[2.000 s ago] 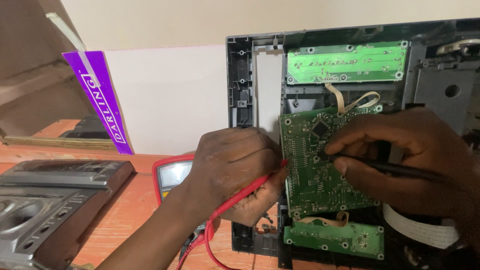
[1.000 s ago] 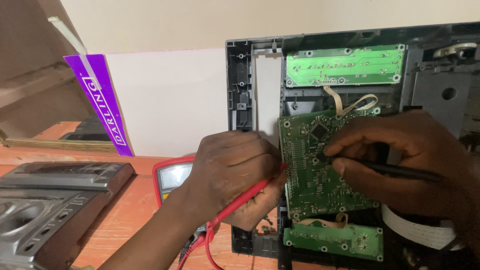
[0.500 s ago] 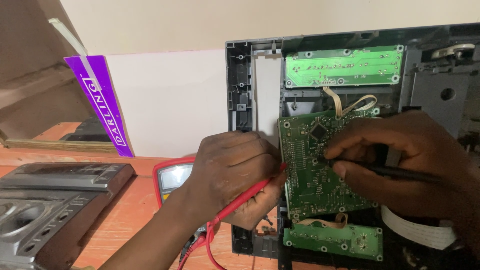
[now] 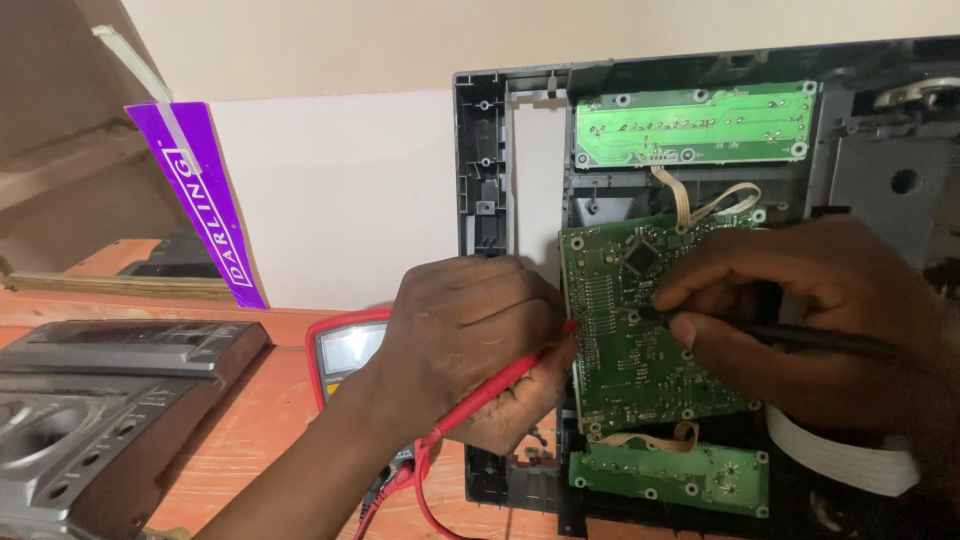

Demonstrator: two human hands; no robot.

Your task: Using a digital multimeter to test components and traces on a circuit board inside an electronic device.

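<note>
Probes meet the dark green circuit board (image 4: 640,330), propped inside the open grey chassis (image 4: 490,180): left hand (image 4: 470,345) pinches the red probe (image 4: 500,385), right hand (image 4: 800,310) the black probe (image 4: 800,338). Either tip slipping could bridge neighbouring solder joints. Red multimeter (image 4: 345,350) sits behind.

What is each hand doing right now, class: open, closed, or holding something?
Left hand: closed, holding the red probe against the circuit board.
Right hand: closed, holding the black probe on the board.
</note>
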